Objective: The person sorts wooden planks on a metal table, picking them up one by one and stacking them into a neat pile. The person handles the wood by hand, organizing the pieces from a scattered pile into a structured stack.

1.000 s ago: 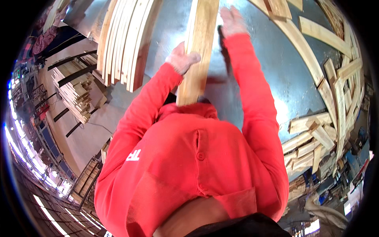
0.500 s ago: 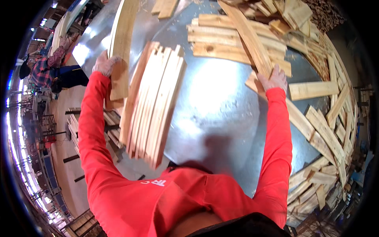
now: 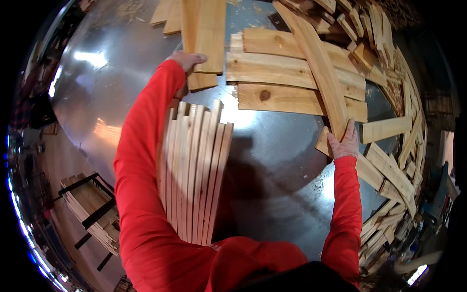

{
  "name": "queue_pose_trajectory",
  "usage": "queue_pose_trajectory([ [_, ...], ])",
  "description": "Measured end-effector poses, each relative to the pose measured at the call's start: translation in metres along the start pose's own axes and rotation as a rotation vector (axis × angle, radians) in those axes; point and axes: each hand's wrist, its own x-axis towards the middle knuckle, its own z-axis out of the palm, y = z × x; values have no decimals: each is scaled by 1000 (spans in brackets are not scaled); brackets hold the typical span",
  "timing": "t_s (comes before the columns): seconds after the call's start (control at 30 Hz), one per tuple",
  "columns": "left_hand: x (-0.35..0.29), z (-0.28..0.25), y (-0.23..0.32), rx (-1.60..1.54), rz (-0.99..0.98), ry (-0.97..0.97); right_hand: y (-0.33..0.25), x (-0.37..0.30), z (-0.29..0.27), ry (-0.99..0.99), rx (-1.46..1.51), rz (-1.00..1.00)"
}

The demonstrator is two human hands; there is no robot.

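Note:
My left hand [image 3: 187,61] grips the near end of a light wooden board [image 3: 210,36] at the top of the table, its thumb over the face. Another board end [image 3: 202,82] sticks out under it. My right hand [image 3: 345,145] holds the near end of a long plank [image 3: 314,61] between thumb and fingers. That plank lies slantwise across several flat boards [image 3: 270,70] set side by side. A row of boards on edge [image 3: 194,170] stands close to my body, beside my left arm, which partly hides it.
Everything lies on a shiny metal table [image 3: 282,146]. Loose offcuts [image 3: 389,165] are heaped along its right side, with more wood pieces [image 3: 360,24] at the far right. Two short boards [image 3: 168,17] lie at the far left. A rack of stacked boards [image 3: 92,209] stands on the floor at left.
My left hand has carried its board to the right, close to the flat boards. The right hand stays at the slanting plank's end. The whole view has shifted, and the co-worker at left is now barely visible.

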Motion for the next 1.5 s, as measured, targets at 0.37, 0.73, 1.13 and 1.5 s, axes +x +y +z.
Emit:
queue_pose_trajectory([
  [0.37, 107, -101, 54, 341, -100, 617, -3, -4, -29, -166, 62, 80],
  [0.73, 25, 68, 208, 245, 708, -326, 78, -238, -29, -4, 839, 309],
  [1.13, -104, 234, 300, 29, 602, -529, 62, -229, 31, 161, 2021, 690],
  [1.5, -393, 308, 294, 77, 873, -932, 98, -250, -102, 449, 488, 377],
])
